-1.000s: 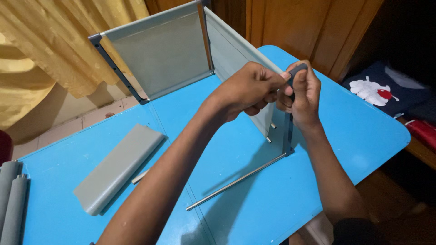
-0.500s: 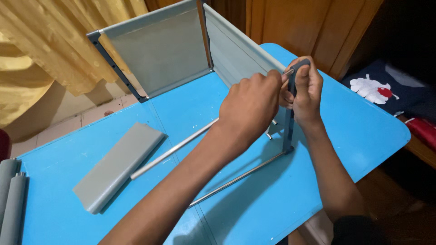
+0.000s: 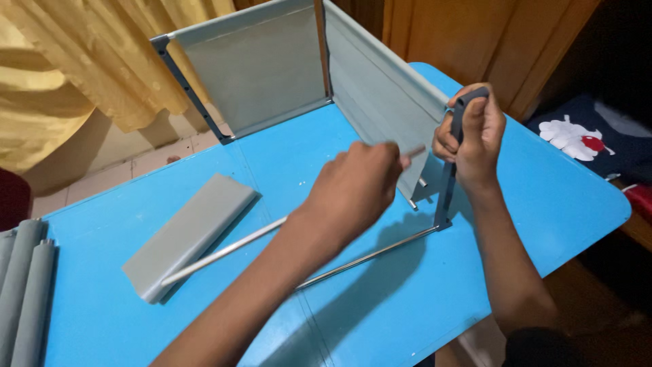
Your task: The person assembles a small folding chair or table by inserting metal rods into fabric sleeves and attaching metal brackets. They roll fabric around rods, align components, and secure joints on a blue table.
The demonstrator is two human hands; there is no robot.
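My right hand (image 3: 475,136) is closed around the top of a dark grey upright bracket (image 3: 446,194) at the near end of a standing grey side panel (image 3: 380,88). My left hand (image 3: 353,187) holds a thin metal rod (image 3: 224,251) near its far end. The rod's tip points toward the bracket, and its other end rests over a flat grey panel (image 3: 190,231). A second metal rod (image 3: 367,257) lies on the blue table (image 3: 543,197), its end at the bracket's foot.
A grey back panel (image 3: 258,64) stands joined to the side panel at the table's far edge. Grey tubes (image 3: 24,292) lie at the left edge. A yellow curtain (image 3: 75,75) hangs at left; a dark cloth with a white and red shape (image 3: 577,136) is at right.
My left hand has drawn back from the bracket toward the left and now holds a metal rod. My right hand stays on the bracket.
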